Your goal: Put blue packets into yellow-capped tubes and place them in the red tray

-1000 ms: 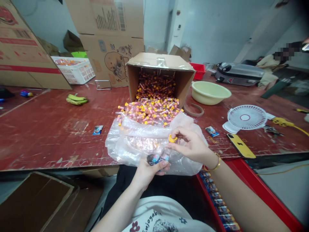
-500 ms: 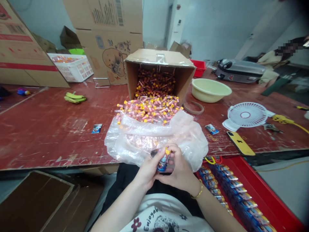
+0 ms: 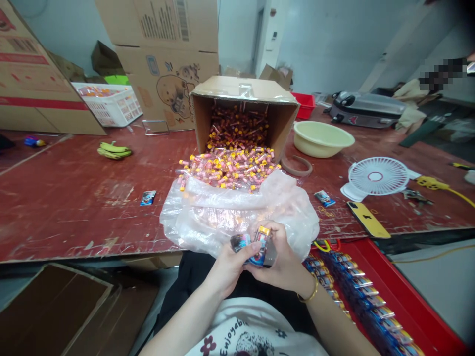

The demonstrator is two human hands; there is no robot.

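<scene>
Over my lap, at the front edge of the table, my left hand (image 3: 229, 264) is closed on dark-and-blue printed sleeves (image 3: 240, 241), its thumb reaching across to the tube. My right hand (image 3: 284, 262) is closed around a small yellow-capped tube (image 3: 264, 240) that has a blue printed wrap on its lower part. Both hands meet at this tube, and some fingers are hidden behind it. Just beyond them lies a translucent plastic bag (image 3: 293, 202). Behind it, many pink-filled tubes with yellow caps (image 3: 237, 165) spill from a cardboard box (image 3: 245, 89) on its side.
Blue packets (image 3: 148, 198) lie left and right on the red table (image 3: 74, 207). To the right are a yellow phone (image 3: 369, 220), a white fan (image 3: 376, 175) and a pale basin (image 3: 322, 141). A red tray (image 3: 404, 291) at lower right holds rows of wrapped tubes. Bananas (image 3: 114, 150) lie left.
The tube has shifted slightly right and stands more in view, with its yellow cap and wrap showing. The printed sleeves in my left hand are now more visible.
</scene>
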